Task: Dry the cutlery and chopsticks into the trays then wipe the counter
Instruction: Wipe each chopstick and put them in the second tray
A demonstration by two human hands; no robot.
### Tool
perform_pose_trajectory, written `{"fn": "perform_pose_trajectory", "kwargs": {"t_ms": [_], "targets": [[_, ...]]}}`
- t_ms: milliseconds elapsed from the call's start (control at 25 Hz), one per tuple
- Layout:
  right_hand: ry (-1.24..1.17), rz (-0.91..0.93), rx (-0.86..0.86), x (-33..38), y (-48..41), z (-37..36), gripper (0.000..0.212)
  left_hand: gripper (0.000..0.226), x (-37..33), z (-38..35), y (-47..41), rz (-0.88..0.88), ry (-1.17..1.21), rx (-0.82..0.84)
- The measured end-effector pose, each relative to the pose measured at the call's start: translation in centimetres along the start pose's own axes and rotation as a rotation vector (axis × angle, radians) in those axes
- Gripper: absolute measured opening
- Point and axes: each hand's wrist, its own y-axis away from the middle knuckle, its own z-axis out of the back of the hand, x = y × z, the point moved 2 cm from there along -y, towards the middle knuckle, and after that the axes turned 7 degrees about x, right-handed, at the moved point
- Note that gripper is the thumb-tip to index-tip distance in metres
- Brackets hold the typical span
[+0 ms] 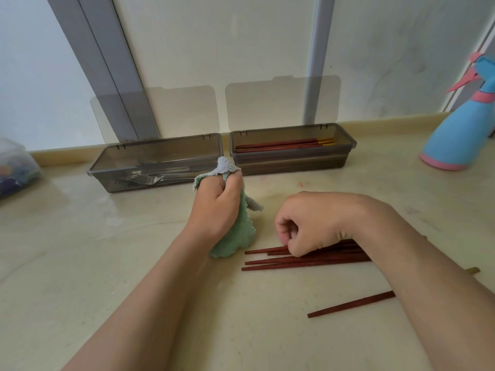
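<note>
Pale stone counter, wet sheen at left, white wall panels behind.

Left to right:
- cutlery tray, lid up, forks inside
- cloth, green and grey
- chopstick tray, lid up, stored chopsticks inside
- loose chopsticks, flat on counter, near front
- stray chopstick, apart, nearer
- spray bottle, far right

Risk: loose sticks liable to roll or scatter if pinched off-centre. Stray one runs under right forearm, likely swept aside by a careless lift.

Left hand: fingers curled tight round bunched cloth.

Right hand: fingers curled close, thumb and fingertip pinching loose chopsticks on the counter.
</note>
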Motion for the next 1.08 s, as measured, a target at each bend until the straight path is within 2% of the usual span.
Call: {"fn": "perform_pose_trajectory", "kwargs": {"t_ms": [160, 280, 440, 560, 600, 680, 800, 1080], "targets": [[0.031, -0.035, -0.015, 0.2, 0.0, -0.1, 0.008, 0.052, -0.1, 0.0, 0.1, 0.008, 0.026, 0.007], [0.105, -0.06, -0.103, -0.2, -0.7, -0.5, 0.004, 0.053, 0.0, 0.2, 0.1, 0.003, 0.026, -0.035], [0.169, -0.107, -0.128, -1.2, -1.2, -0.6, 0.018, 0.055, 0.4, 0.9, 0.0, 0.091, 0.103, -0.124], [0.012, -0.096, -0.328, -2.0, 0.5, 1.3, 0.011, 0.048, 0.3, 1.3, -0.2, 0.125, 0.223, -0.262], [-0.053, -0.055, -0.433, -2.1, 0.9, 1.7, 0.011, 0.045, 0.1, 1.3, -0.1, 0.109, 0.256, -0.263], [-0.12, 0.056, -0.572, -1.6, 1.0, 1.7, 0.01, 0.042, -0.2, 0.8, 0.1, 0.041, 0.251, -0.151], [-0.125, 0.187, -0.611, -0.4, 0.1, 0.8, 0.009, 0.047, -0.6, 0.2, 0.4, -0.024, 0.204, -0.03], [-0.182, 0.327, -0.761, 0.9, -1.3, -0.5, 0.007, 0.051, -0.9, 0.3, 0.5, -0.075, 0.228, -0.081]]}}
